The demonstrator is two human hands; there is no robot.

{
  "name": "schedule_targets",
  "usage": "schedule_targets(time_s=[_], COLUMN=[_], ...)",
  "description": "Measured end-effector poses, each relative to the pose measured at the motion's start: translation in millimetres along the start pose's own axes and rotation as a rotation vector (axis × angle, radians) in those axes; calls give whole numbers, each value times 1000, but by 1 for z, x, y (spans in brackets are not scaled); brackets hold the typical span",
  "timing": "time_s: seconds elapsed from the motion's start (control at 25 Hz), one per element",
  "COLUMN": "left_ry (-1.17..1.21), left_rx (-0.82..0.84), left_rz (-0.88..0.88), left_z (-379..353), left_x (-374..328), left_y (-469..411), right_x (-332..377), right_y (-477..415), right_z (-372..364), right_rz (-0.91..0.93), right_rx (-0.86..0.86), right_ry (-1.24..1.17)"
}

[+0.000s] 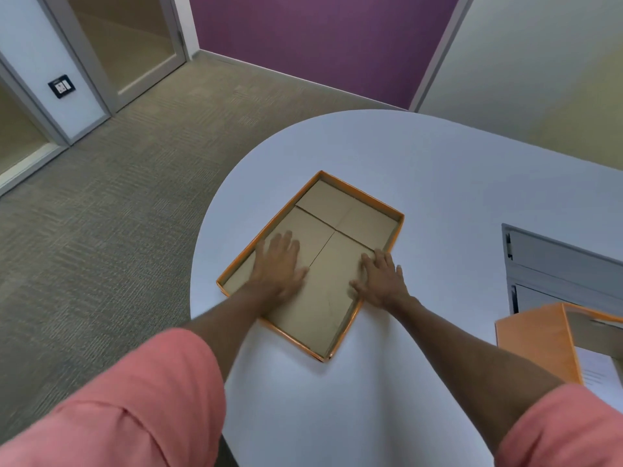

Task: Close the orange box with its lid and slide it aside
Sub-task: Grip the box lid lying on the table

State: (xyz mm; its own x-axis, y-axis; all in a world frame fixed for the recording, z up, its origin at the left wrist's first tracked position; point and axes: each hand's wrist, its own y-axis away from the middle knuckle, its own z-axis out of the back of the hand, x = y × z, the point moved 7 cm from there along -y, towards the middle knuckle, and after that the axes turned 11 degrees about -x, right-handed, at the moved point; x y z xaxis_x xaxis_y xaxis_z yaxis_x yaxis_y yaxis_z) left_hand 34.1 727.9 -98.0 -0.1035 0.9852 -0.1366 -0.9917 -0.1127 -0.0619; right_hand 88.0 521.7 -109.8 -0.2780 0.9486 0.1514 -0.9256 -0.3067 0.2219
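From the head view, we see the lid point(313, 264) lying upside down on the white table point(421, 170), with the orange box point(536, 345) well to its right at the table's edge. Our left hand point(279, 264) lies flat inside the lid, fingers spread; our right hand point(381, 281) rests open across its right wall. We should grip both long walls, flip it, and square the corners over the box. Carpet point(118, 197) lies left of the lid.

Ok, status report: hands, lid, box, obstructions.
Left hand flat inside upturned lid; right hand on its right rim. Orange box open, far right on the table, papers inside. Nothing between them.
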Motion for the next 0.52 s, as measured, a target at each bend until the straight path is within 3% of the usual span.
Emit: schedule_targets(time_s=[0.12, 0.28, 0.44, 0.52], left_ry=[124, 268, 363, 396], left_rx=[114, 250, 188, 161], left_rz=[164, 353, 445, 513], left_z=[-2, -14, -9, -3], left_x=[42, 65, 59, 56], left_y=[-25, -31, -30, -29], right_x=[-1, 7, 2, -11], right_y=[5, 6, 2, 4], right_z=[6, -3, 0, -2], right_rz=[-168, -318, -412, -556], right_rx=[-125, -43, -91, -103], right_ry=[-153, -339, -508, -663])
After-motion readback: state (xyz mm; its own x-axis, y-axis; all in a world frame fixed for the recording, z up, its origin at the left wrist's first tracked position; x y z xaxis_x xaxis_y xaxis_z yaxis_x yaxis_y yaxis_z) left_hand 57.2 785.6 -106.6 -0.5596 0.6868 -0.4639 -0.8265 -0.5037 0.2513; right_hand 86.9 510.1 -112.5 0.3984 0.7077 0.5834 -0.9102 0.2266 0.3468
